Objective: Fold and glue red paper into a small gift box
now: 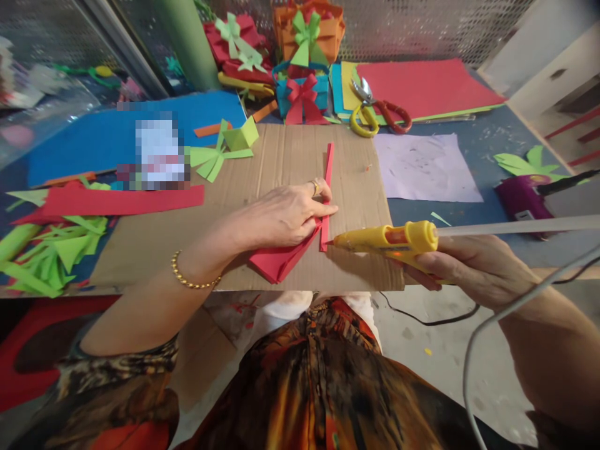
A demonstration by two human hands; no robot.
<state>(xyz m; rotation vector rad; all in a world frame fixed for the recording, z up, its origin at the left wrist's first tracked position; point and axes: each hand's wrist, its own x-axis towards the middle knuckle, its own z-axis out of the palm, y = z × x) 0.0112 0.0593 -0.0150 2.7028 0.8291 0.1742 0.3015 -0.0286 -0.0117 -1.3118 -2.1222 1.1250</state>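
My left hand [293, 212] rests on the cardboard sheet [281, 150], its fingers pressing on a narrow red paper strip [329, 169] that lies lengthwise away from me. Under and beside that hand is a folded red paper piece [281, 262], partly covered by it. My right hand [469, 262] is wrapped round a yellow glue gun [398, 239], with a pale glue stick in its rear. The gun's nozzle meets the near end of the strip, or is just above it.
Scissors [396, 119] lie at the back beside red sheets [435, 84]. Paper baskets [304, 94] stand behind the cardboard. Green cuttings [60, 256] are piled left; a purple spool-like object [522, 197] sits right. A grey cable [487, 319] loops by my right arm.
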